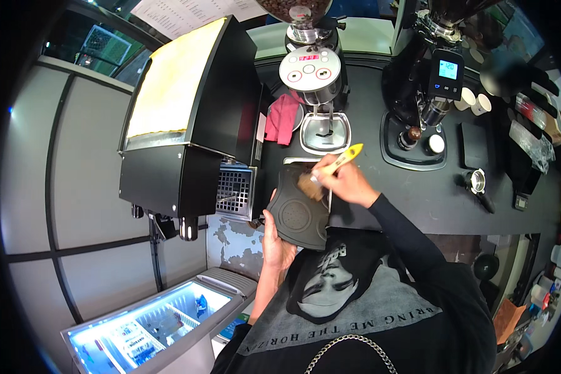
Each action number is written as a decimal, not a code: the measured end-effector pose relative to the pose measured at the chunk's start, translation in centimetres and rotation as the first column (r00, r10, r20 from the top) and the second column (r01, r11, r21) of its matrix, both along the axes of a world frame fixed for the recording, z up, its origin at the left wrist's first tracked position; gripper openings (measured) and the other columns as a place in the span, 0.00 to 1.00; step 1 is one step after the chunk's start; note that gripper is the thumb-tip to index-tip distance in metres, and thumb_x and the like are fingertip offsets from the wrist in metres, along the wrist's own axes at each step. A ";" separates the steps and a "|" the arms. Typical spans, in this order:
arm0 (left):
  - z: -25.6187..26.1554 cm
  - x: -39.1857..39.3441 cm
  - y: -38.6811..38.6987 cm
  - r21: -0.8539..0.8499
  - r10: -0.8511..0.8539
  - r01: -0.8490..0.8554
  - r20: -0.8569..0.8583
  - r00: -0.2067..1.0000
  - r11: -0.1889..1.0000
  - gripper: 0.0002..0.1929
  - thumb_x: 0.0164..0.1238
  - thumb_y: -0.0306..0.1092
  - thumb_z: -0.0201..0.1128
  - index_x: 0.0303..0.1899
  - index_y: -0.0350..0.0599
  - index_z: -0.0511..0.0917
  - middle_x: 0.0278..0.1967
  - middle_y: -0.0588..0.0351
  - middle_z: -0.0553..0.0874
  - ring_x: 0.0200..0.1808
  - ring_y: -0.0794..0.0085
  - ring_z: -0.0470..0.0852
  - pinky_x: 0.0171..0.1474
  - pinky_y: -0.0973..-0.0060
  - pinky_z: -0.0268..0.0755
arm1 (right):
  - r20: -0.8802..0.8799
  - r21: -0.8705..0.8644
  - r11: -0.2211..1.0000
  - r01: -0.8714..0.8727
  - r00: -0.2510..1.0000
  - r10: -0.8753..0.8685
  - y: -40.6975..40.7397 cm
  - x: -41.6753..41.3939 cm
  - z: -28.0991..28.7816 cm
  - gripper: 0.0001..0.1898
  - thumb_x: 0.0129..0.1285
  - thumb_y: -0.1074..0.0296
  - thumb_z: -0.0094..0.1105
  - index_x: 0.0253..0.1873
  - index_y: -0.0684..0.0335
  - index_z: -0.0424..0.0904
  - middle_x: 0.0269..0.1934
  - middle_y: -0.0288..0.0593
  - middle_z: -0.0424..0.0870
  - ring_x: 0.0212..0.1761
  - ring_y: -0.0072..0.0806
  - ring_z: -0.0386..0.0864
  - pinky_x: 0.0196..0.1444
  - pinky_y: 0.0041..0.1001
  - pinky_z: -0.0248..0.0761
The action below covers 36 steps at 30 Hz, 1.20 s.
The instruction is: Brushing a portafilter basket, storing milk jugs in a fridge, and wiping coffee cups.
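Observation:
My left hand (276, 243) grips the lower left edge of a black rubber tamping mat (295, 215), which is held up at the counter's front edge. In my right hand (348, 180) is a brush with a yellow handle (350, 155); its brown bristles (311, 187) are against or just over the mat's upper part and look blurred. Behind the mat, a rectangular metal-rimmed opening or tray (301, 160) partly shows. A coffee grinder (310, 70) with a steel catch tray (325, 133) stands just beyond.
An espresso machine (215, 93) with a yellow cloth on top stands left. Beside the grinder lies a red cloth (281, 119). To the right are a second grinder (411, 75), a tamper (409, 138), a portafilter (477, 184) and paper cups (481, 104). A lit chest freezer (159, 327) is lower left.

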State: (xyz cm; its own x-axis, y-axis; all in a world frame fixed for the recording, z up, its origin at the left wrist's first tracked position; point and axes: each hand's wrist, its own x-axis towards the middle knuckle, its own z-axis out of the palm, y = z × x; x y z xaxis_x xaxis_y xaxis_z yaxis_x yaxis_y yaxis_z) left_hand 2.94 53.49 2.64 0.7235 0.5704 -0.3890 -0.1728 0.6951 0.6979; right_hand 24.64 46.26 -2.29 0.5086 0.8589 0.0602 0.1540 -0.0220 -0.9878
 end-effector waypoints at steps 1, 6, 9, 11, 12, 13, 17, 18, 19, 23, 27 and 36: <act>-0.1 -0.1 -0.7 0.006 0.010 -0.010 -0.001 1.000 1.000 0.36 0.84 0.62 0.40 0.82 0.54 0.51 0.79 0.52 0.63 0.78 0.58 0.64 0.77 0.54 0.63 | -0.076 0.110 0.987 -0.117 0.989 0.126 -0.1 -1.0 1.0 0.11 0.70 0.60 0.65 0.43 0.63 0.82 0.32 0.40 0.84 0.37 0.25 0.84 0.43 0.28 0.76; 1.6 0.6 -4.4 -0.046 0.036 -0.036 -0.004 0.999 0.998 0.34 0.85 0.62 0.38 0.82 0.58 0.51 0.77 0.51 0.65 0.76 0.57 0.68 0.75 0.53 0.67 | 0.095 0.066 0.995 0.078 0.992 -0.084 0.4 2.6 -0.5 0.12 0.70 0.59 0.64 0.43 0.63 0.81 0.31 0.42 0.83 0.34 0.28 0.83 0.40 0.33 0.75; 1.2 0.7 -5.8 0.012 0.119 -0.119 -0.004 0.993 0.993 0.34 0.85 0.62 0.38 0.82 0.57 0.51 0.76 0.50 0.67 0.75 0.57 0.70 0.73 0.54 0.68 | 0.052 -0.097 0.990 -0.105 0.993 0.110 -2.0 4.6 -0.3 0.11 0.70 0.59 0.64 0.42 0.63 0.81 0.32 0.41 0.84 0.35 0.25 0.83 0.40 0.32 0.75; 1.1 1.0 -6.5 0.044 0.179 -0.179 -0.003 0.984 0.983 0.34 0.85 0.62 0.38 0.82 0.56 0.51 0.76 0.50 0.67 0.74 0.56 0.71 0.73 0.54 0.69 | -0.029 0.006 0.970 -0.244 0.969 0.244 -3.7 3.7 -0.4 0.09 0.70 0.62 0.66 0.42 0.62 0.81 0.31 0.33 0.82 0.34 0.18 0.77 0.39 0.24 0.71; 1.3 0.7 -6.5 -0.020 0.133 -0.133 0.019 0.991 0.991 0.34 0.85 0.61 0.38 0.82 0.55 0.51 0.76 0.50 0.67 0.74 0.57 0.70 0.74 0.54 0.68 | -0.130 0.011 0.955 -0.298 0.946 0.297 -4.2 3.1 0.9 0.09 0.70 0.63 0.67 0.42 0.62 0.81 0.33 0.31 0.81 0.36 0.17 0.76 0.41 0.23 0.70; 1.4 0.5 -6.6 -0.082 0.086 -0.082 0.044 0.995 0.993 0.34 0.86 0.61 0.38 0.82 0.54 0.50 0.76 0.50 0.66 0.75 0.57 0.70 0.74 0.54 0.68 | -0.140 0.037 0.958 -0.283 0.948 0.285 -4.1 2.5 1.8 0.09 0.71 0.63 0.66 0.43 0.63 0.81 0.34 0.31 0.80 0.38 0.16 0.75 0.42 0.23 0.70; 0.8 0.1 -7.6 -0.024 0.095 -0.094 0.054 0.994 0.995 0.34 0.86 0.59 0.36 0.82 0.51 0.50 0.77 0.49 0.65 0.76 0.59 0.68 0.76 0.55 0.65 | -0.113 0.030 0.985 -0.171 0.978 0.173 -1.8 2.6 2.0 0.12 0.72 0.60 0.63 0.42 0.65 0.80 0.32 0.36 0.83 0.35 0.21 0.80 0.42 0.28 0.74; 0.5 -0.3 -7.5 -0.025 0.101 -0.100 0.058 0.993 0.995 0.34 0.86 0.59 0.36 0.82 0.51 0.50 0.77 0.49 0.65 0.76 0.59 0.68 0.76 0.55 0.65 | -0.031 -0.063 0.981 -0.184 0.983 0.183 -1.6 3.5 1.5 0.13 0.72 0.59 0.64 0.41 0.65 0.80 0.31 0.37 0.83 0.34 0.23 0.80 0.41 0.29 0.74; -0.2 -0.8 -7.5 -0.043 0.117 -0.114 0.062 0.991 0.993 0.34 0.86 0.60 0.37 0.82 0.51 0.51 0.76 0.48 0.66 0.75 0.58 0.69 0.75 0.55 0.66 | 0.053 -0.154 0.969 -0.191 0.978 0.202 -1.7 4.5 0.8 0.14 0.71 0.58 0.64 0.41 0.65 0.80 0.30 0.39 0.82 0.33 0.25 0.80 0.41 0.30 0.74; -0.4 -1.3 -7.7 -0.039 0.090 -0.088 0.060 0.994 0.995 0.34 0.86 0.59 0.38 0.81 0.50 0.53 0.76 0.48 0.68 0.74 0.58 0.71 0.75 0.55 0.67 | 0.147 -0.261 0.934 -0.244 0.946 0.289 -1.6 5.0 0.4 0.15 0.71 0.55 0.63 0.40 0.64 0.80 0.28 0.41 0.81 0.32 0.28 0.81 0.41 0.32 0.74; -0.4 -1.8 -7.0 0.012 0.040 -0.040 0.018 0.999 0.999 0.33 0.86 0.59 0.38 0.81 0.50 0.53 0.75 0.48 0.68 0.74 0.58 0.71 0.75 0.55 0.67 | 0.053 -0.127 0.948 -0.292 0.952 0.300 1.0 1.3 4.0 0.14 0.71 0.56 0.62 0.41 0.64 0.80 0.28 0.40 0.81 0.31 0.28 0.79 0.40 0.32 0.74; -0.3 -3.2 -2.8 -0.025 0.037 -0.035 0.073 0.997 0.999 0.33 0.86 0.60 0.35 0.82 0.51 0.52 0.76 0.50 0.67 0.75 0.60 0.70 0.74 0.59 0.68 | 0.187 -0.205 0.965 -0.165 0.961 0.204 0.8 2.2 1.5 0.11 0.72 0.60 0.63 0.42 0.64 0.80 0.28 0.34 0.81 0.32 0.21 0.79 0.37 0.27 0.72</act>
State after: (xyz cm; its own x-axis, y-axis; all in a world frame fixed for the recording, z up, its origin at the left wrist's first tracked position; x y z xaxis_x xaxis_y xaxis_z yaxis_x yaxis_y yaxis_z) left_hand -0.29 50.71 2.38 0.7298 0.5875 -0.3496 -0.2480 0.7040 0.6655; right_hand 26.89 47.10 -0.78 0.3335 0.9424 -0.0235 0.3712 -0.1542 -0.9156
